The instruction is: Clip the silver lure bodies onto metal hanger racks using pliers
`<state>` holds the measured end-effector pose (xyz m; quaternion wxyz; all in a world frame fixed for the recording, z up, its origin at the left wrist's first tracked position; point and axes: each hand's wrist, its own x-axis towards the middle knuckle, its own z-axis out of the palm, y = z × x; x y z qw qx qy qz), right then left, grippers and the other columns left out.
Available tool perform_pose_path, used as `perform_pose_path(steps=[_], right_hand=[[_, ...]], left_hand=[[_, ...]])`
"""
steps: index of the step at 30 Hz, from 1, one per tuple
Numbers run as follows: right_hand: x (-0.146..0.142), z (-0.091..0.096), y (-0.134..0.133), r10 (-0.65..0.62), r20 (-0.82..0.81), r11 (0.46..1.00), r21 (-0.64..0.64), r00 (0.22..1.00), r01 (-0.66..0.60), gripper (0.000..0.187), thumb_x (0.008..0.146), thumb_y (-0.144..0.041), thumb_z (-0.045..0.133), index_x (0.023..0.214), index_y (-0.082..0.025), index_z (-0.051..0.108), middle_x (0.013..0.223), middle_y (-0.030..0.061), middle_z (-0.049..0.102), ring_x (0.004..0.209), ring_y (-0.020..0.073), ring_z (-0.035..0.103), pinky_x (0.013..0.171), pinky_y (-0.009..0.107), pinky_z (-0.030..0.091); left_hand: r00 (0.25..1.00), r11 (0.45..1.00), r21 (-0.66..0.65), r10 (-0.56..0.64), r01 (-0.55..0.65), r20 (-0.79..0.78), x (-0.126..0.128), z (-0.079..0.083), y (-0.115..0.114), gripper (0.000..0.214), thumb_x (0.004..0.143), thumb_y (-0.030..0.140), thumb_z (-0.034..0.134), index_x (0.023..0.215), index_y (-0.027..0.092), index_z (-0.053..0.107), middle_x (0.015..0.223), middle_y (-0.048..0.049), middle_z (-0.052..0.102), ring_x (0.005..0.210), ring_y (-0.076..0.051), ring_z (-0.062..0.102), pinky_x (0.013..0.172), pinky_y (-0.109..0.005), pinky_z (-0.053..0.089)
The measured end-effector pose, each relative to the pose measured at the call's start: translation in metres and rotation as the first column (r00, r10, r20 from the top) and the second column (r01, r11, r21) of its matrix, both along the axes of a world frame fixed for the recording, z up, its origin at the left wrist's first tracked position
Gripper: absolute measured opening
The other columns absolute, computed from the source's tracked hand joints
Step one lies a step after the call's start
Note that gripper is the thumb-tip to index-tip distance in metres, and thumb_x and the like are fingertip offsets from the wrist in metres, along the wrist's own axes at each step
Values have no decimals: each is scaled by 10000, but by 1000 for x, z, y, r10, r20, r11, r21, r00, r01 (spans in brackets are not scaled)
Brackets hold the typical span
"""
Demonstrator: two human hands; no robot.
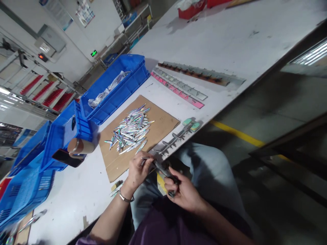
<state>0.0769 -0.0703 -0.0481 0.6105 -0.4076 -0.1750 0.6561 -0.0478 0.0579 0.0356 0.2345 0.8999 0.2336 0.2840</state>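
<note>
My right hand (182, 190) is wrapped around a dark hand tool (163, 169), perhaps pliers; its exact kind is unclear. My left hand (139, 170) is closed in a pinch at the tool's far end, and what lies between thumb and finger is too small to make out. Both hands are above my lap at the table edge. Just beyond them, a pile of shiny silver, spindle-shaped pieces (133, 129), like fishing lure bodies, lies on a cardboard sheet (163, 119). A dark strip with small fittings (173, 139) rests along the table edge, near two green blocks (191, 124).
Pink (178, 91) and brown (194, 74) strips with small fittings lie farther right. Blue crates (120, 92) line the table's far left side, beside a lidded cup (84, 146) and a phone (66, 158). A red bin (190, 12) stands at the back.
</note>
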Motion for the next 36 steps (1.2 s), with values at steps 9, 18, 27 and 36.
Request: perform_pose_path(steps=[9, 18, 27, 36], right_hand=[[18, 11, -16, -231, 942, 971, 237, 243, 2, 302, 983, -290, 476, 1186, -214, 686, 798, 95, 691, 682, 213, 614, 632, 327, 406], [4, -4, 1, -73, -237, 997, -15, 969, 72, 463, 718, -613, 798, 901, -211, 660, 520, -59, 486, 491, 99, 377, 514, 242, 300], [7, 1, -7, -75, -171, 996, -50, 982, 68, 442, 732, -578, 818, 868, -207, 619, 569, -46, 544, 529, 96, 415, 530, 243, 284], [2, 9, -25, -79, 147, 995, -49, 986, 88, 454, 841, -662, 658, 1001, -241, 601, 631, -45, 569, 589, 137, 463, 599, 285, 358]], left_hand=[[999, 998, -50, 35, -36, -29, 1, -2, -3, 119, 998, 250, 590, 984, 184, 688, 869, -66, 715, 819, -172, 681, 773, -294, 540], [995, 997, -72, 29, -35, -92, -3, 0, -5, 168, 999, 296, 583, 1003, 173, 698, 904, -93, 737, 856, -193, 691, 795, -315, 551], [636, 823, 302, 564, -481, -527, -33, 53, 108, 188, 911, 147, 594, 1012, 161, 752, 1017, -96, 773, 914, -209, 717, 846, -288, 530], [478, 809, 406, 581, -425, -659, -35, 69, 133, 243, 882, 109, 511, 951, 127, 743, 970, -146, 758, 930, -250, 706, 818, -301, 498]])
